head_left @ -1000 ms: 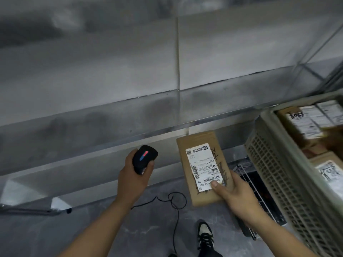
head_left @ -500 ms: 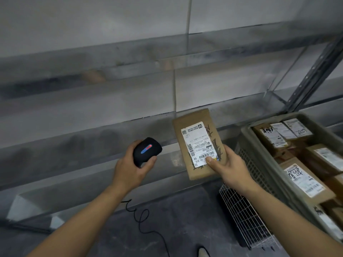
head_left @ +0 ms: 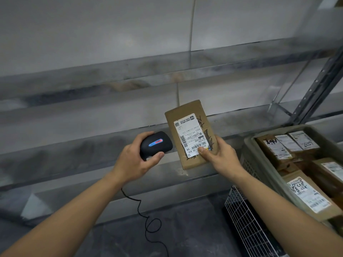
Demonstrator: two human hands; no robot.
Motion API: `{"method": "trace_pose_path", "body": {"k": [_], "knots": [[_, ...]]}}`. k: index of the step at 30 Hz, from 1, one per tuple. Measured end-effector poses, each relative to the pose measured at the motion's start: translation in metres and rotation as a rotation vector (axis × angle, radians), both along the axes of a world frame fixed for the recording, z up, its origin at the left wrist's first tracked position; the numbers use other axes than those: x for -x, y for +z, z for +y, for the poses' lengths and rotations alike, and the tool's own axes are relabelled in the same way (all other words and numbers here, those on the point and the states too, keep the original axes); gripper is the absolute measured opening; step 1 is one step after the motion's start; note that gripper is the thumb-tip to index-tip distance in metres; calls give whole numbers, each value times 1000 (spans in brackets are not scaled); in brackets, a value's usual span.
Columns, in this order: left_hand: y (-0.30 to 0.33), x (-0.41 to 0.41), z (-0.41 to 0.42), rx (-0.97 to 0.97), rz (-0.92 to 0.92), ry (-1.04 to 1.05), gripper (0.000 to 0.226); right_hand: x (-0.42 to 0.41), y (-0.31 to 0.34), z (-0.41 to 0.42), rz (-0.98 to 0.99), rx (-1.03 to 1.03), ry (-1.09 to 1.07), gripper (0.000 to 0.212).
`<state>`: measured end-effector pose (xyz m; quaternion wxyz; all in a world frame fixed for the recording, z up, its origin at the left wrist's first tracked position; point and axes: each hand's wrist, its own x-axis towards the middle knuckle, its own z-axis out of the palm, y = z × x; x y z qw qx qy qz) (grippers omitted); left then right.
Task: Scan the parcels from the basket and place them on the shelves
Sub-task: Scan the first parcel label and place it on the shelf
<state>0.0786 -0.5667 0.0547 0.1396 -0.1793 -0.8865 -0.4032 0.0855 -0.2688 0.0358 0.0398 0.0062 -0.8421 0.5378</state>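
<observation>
Left hand wrapped around a black handheld barcode scanner, thumb along its near side, fingers clenched round the body; blue and red strip lit on top. Scanner nose aimed right, just beside the parcel's left edge. Thin black cable dropping from the scanner, looping down toward the dark floor.

Right hand grasping a flat brown cardboard parcel, thumb pressed on the lower end of its white shipping label, other fingers curled behind the right edge. Parcel held up in the air, tilted slightly left, label facing the camera, barcode near the thumb, black marker scrawl along the label's right side. Behind it, grey metal shelves, blurred; parcel in front of the lower shelf's lip, whether touching cannot be told.

Far right, a pale plastic basket with latticed walls, packed with more brown labelled parcels, some with marker writing. Below the basket, a white wire rack. Slotted metal upright of the shelving rising at upper right.
</observation>
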Motion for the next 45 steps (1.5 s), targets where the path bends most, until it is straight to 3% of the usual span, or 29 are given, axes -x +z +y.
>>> {"method": "trace_pose_path", "body": {"k": [31, 39, 45], "knots": [[17, -8, 32, 235, 72, -30, 69, 8, 1, 24, 22, 15, 80, 56], [16, -18, 34, 193, 42, 2, 68, 4, -6, 29, 6, 55, 88, 55], [8, -38, 17, -9, -14, 158, 71, 7, -23, 16, -32, 134, 143, 59]]}}
